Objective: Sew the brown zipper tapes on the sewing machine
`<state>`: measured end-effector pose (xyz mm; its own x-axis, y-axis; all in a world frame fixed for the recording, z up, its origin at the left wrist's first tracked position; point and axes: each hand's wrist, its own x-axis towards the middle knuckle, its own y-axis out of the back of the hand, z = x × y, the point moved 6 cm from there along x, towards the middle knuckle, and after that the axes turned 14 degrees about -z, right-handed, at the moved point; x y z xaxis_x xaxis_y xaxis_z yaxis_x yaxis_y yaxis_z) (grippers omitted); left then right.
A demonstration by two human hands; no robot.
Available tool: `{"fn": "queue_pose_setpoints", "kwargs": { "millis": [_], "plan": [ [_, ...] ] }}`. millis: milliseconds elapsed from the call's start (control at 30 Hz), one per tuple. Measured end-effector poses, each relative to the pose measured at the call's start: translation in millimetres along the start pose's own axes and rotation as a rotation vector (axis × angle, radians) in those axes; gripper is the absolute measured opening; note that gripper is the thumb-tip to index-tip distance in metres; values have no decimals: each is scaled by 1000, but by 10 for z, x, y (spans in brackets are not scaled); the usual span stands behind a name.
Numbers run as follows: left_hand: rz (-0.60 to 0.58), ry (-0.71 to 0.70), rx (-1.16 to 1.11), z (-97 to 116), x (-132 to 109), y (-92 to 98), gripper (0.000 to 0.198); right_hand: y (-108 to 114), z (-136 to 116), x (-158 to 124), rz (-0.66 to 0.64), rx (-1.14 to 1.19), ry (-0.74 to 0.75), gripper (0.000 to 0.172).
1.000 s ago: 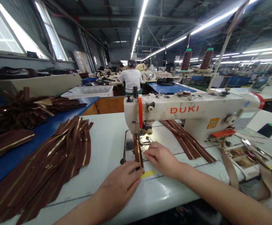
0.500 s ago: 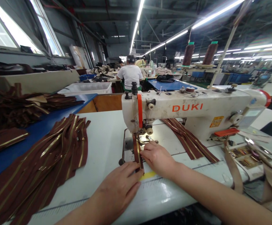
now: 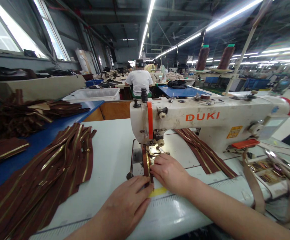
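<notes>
A white DUKI sewing machine [image 3: 210,121] stands on the white table [image 3: 110,160]. A brown zipper strip [image 3: 146,163] with gold teeth lies under its presser foot [image 3: 153,150]. My left hand [image 3: 126,205] lies flat on the table, fingertips pressing the near end of the strip. My right hand [image 3: 168,173] rests just right of the strip, its curled fingers pressed against the strip's edge close to the presser foot. A yellow tape mark [image 3: 158,191] shows between both hands.
A heap of brown zipper strips [image 3: 52,173] covers the table's left. More strips [image 3: 202,151] trail behind the machine. A blue board [image 3: 42,140] holds further brown pieces at left. Two thread cones [image 3: 215,56] stand above. A person in white [image 3: 140,83] sits far back.
The strip has fed a little further under the foot, and my right hand stays by it. The view shifted slightly; both hands keep their hold.
</notes>
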<state>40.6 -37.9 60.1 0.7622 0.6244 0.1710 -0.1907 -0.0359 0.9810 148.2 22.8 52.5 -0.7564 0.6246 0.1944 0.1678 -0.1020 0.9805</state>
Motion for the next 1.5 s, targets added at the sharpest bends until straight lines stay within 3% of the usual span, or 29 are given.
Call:
{"fn": "queue_pose_setpoints", "kwargs": {
  "millis": [367, 667, 1000, 1233, 1500],
  "plan": [
    [43, 20, 88, -232, 194, -23, 29, -34, 135, 151, -28, -29, -39, 15],
    [-9, 65, 105, -395, 349, -35, 25, -63, 181, 182, -22, -23, -67, 17],
    [32, 94, 90, -418, 266, -100, 29, -52, 125, 97, -27, 37, -24, 14],
    [2, 190, 67, -430, 144, -147, 39, -32, 90, 38, -21, 48, -14, 13],
    [-67, 191, 96, -505, 219, -165, 42, 0, 91, 76, -48, 50, -45, 15]
  ]
}}
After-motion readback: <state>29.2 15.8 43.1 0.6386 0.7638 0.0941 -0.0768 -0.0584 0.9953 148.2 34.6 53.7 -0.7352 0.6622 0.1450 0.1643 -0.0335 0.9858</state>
